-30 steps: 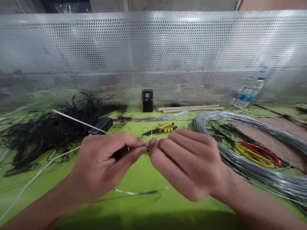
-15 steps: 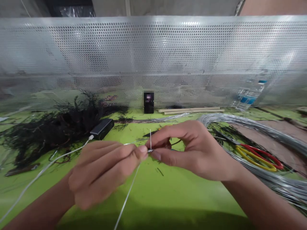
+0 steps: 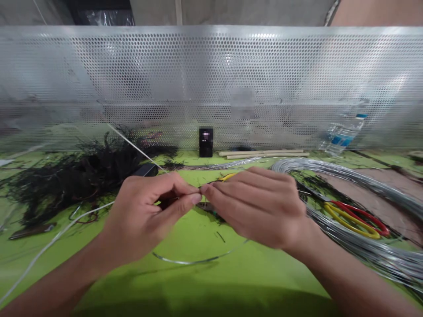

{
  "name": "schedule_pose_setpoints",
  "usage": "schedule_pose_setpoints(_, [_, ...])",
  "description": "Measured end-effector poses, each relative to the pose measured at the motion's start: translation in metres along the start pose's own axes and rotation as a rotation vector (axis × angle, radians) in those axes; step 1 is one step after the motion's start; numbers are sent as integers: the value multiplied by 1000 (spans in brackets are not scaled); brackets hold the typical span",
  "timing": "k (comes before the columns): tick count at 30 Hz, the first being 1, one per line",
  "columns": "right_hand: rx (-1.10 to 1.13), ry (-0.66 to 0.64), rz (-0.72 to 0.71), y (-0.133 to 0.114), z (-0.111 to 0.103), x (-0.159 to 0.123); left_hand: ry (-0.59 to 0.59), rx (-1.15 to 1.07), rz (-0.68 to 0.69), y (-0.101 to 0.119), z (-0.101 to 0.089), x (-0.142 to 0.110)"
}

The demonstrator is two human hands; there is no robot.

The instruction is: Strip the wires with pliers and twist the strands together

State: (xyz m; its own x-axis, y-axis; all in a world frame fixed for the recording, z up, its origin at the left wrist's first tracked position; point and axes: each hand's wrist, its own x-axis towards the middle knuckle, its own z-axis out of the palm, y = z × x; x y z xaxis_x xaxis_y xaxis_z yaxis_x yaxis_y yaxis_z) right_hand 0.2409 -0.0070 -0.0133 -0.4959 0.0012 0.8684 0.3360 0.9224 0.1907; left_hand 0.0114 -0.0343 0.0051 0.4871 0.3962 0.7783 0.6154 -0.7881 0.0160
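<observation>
My left hand (image 3: 147,218) is closed, thumb and forefinger pinching a thin wire (image 3: 135,145) whose pale length slants up to the left. My right hand (image 3: 259,207) is closed too, its fingertips meeting the left ones at the wire. Most of the pinched section is hidden by the fingers. Below the hands a curved silvery wire (image 3: 187,263) hangs in an arc; I cannot tell whether it is the same piece. A dark tool with a yellow handle (image 3: 228,177) lies behind my right hand, mostly covered.
Tangled black wire (image 3: 69,171) and a dark box (image 3: 147,170) with a white cable (image 3: 56,237) lie left. Coiled silver wire (image 3: 357,174) and a tool with red and yellow handles (image 3: 355,218) lie right. Behind stand a phone (image 3: 206,147), sticks (image 3: 264,153), a bottle (image 3: 343,136) and a perforated panel (image 3: 211,66).
The pale wire has swung from below my left hand to the upper left. My left hand has turned, thumb now toward me; my right hand has rolled over, its back now showing.
</observation>
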Motion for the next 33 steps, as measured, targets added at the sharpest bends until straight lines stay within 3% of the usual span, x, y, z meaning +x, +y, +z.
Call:
schedule_pose_setpoints(4, [584,-141,497,5,-5,5,103,236,388,-15,4,-10])
schedule_pose_setpoints(6, [757,-229,613,5,-9,8,105,273,553,-23,6,-18])
schedule_pose_setpoints(8, [808,-288,627,4,-13,11,124,304,629,-29,8,-25])
schedule_pose_setpoints(12, [763,-351,630,-3,-19,14,165,250,576,-34,8,-29])
schedule_pose_setpoints(17, [749,-412,703,-11,-23,17,143,325,639,-26,2,-25])
schedule_pose_setpoints(19, [747,-405,762,-14,-23,17,137,267,523,-19,3,-24])
schedule_pose_setpoints(23, [678,-366,828,-19,-18,16,130,105,88,2,13,-23])
schedule_pose_setpoints(27, [413,-292,686,-20,-12,13,98,46,-15,18,22,-16])
schedule_pose_setpoints(33, [-204,-130,-5,-17,-6,5,41,0,-77,13,13,-6])
